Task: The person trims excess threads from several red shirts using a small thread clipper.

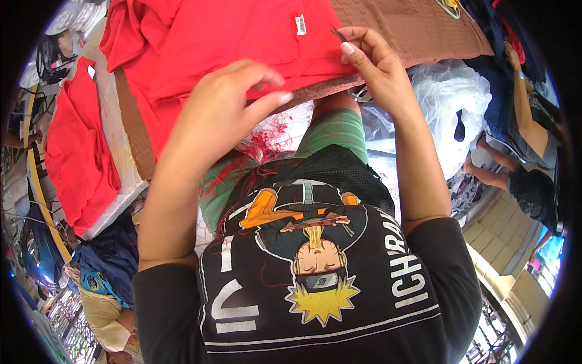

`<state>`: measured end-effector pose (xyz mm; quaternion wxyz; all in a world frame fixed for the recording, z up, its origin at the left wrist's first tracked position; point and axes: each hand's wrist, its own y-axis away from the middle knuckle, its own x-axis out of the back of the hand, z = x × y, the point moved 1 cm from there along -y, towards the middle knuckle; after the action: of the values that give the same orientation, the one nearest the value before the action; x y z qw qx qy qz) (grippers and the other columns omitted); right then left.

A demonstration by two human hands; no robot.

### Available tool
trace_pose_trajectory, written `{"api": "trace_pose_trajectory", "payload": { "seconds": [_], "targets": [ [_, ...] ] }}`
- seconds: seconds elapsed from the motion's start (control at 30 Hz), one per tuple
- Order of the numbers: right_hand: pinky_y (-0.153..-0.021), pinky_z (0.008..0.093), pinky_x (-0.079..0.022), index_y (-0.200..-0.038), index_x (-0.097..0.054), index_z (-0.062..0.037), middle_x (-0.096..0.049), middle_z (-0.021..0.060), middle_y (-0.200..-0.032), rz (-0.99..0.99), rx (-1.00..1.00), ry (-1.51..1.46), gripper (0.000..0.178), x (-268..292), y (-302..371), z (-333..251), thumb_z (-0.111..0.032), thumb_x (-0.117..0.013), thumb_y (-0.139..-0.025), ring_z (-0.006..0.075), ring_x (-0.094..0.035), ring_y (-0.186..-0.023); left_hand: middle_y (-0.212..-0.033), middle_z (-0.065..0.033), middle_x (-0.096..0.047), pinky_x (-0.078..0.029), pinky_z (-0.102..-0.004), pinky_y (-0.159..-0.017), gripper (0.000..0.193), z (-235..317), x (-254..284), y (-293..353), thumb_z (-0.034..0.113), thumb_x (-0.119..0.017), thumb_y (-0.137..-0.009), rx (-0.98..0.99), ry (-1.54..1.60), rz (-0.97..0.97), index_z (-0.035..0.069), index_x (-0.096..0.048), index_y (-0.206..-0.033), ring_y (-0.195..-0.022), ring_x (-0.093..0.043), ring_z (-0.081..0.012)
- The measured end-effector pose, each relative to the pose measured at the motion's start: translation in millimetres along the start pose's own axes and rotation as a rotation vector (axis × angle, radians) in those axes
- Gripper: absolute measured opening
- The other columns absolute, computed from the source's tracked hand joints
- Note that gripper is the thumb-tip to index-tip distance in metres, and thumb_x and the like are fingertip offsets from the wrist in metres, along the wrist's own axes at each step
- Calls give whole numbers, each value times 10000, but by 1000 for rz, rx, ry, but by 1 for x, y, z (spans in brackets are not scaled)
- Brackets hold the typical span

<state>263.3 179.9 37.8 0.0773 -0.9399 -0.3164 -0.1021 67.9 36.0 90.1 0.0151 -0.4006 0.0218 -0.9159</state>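
A red garment lies spread over the brown cloth-covered table in front of me, with a small white tag near its far edge. Over the garment's near edge hovers my left hand, thumb and forefinger apart and slightly blurred, with nothing visible between them. My right hand is at the garment's right edge, its fingers closed around a small dark pointed tool. Only the tool's tip shows, so its exact kind is hidden by the fingers.
Brown textured cloth covers the table. Another red garment lies at the left. Red thread scraps cover my lap and green shorts. Clear plastic bags are heaped at the right, where another person works. Dark blue cloth lies lower left.
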Motion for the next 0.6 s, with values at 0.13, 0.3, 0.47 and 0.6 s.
{"api": "trace_pose_trajectory", "payload": {
  "seconds": [0.13, 0.3, 0.47, 0.6],
  "targets": [
    [-782, 272, -469, -1058, -629, -22, -673, 49, -896, 13, 30, 56, 227, -10, 8, 5, -175, -654, -893, 122, -595, -828, -996, -107, -663, -524, -335, -761, 329, -9, -54, -25, 230, -760, -773, -15, -54, 327, 17, -659, -1003, -839, -663, -233],
    [-804, 280, -477, -1028, -640, -21, -690, 69, -931, 7, -35, 20, 177, -12, 12, 22, -129, -651, -888, 121, -616, -876, -965, -89, -651, -530, -347, -714, 300, -13, -80, -34, 228, -760, -758, -61, -226, 500, 64, -677, -995, -811, -656, -252],
    [-816, 273, -475, -1017, -649, -24, -691, 60, -929, -4, -31, 18, 158, -12, 13, 20, -114, -650, -888, 115, -614, -880, -932, -72, -652, -531, -356, -693, 207, -14, -80, -37, 222, -740, -770, -29, -222, 484, 76, -702, -912, -789, -656, -259],
    [-819, 275, -472, -1013, -653, -22, -694, 62, -930, -12, -31, 34, 163, -12, 13, 19, -125, -652, -886, 116, -615, -884, -907, -92, -671, -529, -366, -700, 161, -13, -75, -39, 201, -703, -808, 7, -185, 421, 57, -706, -879, -773, -660, -277]
  ]
}}
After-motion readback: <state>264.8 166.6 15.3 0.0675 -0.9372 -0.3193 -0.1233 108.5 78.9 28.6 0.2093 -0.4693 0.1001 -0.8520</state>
